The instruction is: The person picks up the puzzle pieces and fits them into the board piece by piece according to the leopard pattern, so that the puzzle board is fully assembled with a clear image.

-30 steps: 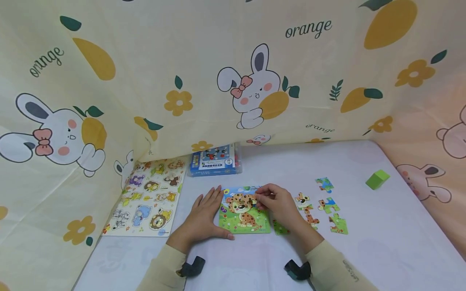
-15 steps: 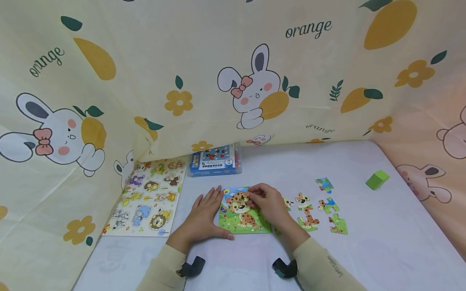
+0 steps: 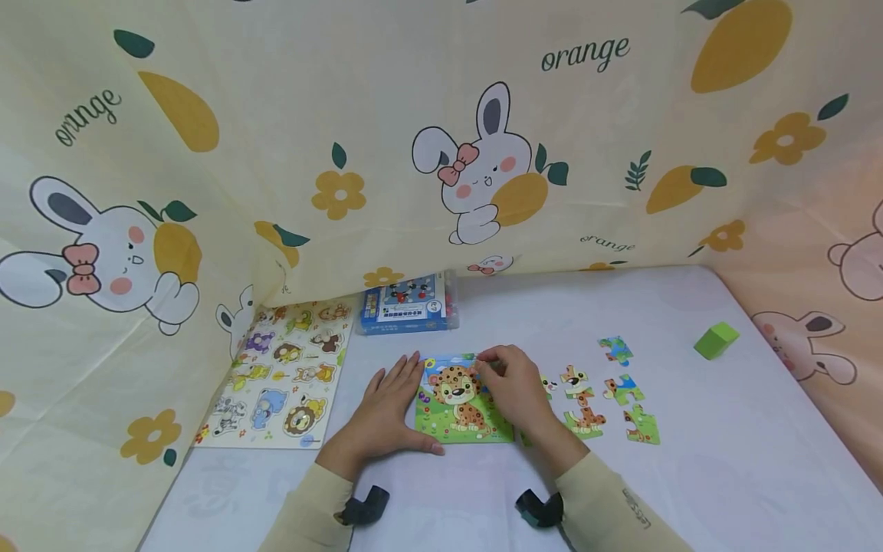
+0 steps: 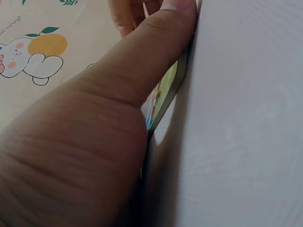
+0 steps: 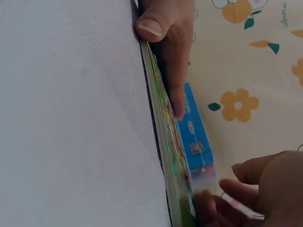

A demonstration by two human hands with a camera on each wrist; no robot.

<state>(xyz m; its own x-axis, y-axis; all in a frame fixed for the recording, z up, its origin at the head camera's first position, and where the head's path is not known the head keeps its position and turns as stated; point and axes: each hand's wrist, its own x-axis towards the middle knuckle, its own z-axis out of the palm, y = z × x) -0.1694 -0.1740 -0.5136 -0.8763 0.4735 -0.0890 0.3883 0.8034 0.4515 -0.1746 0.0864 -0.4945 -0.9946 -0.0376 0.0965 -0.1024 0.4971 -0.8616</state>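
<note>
A square jigsaw puzzle [image 3: 434,428] with a spotted leopard cub on grass lies on the table. Along its left side my left hand [image 3: 382,414] rests with fingers extended, the thumb lying straight at the near edge. At the top right of the picture my right hand [image 3: 516,391] pinches with thumb and forefinger, covering that corner. A thin pale edge of a puzzle piece [image 4: 146,10] shows between those fingers in the left wrist view; its picture is hidden. Several loose puzzle pieces [image 3: 586,422] lie to the right, some partly behind my right hand.
A white board with animal pictures [image 3: 267,410] lies at the left. Behind the puzzle stands a flat blue box [image 3: 407,307], partly under the hanging patterned cloth [image 3: 386,100]. A green block [image 3: 716,341] sits far right on the white table [image 3: 690,491].
My right hand has shifted left and slightly away, to the top edge of the puzzle, uncovering loose pieces on its right. My left hand has stayed in place.
</note>
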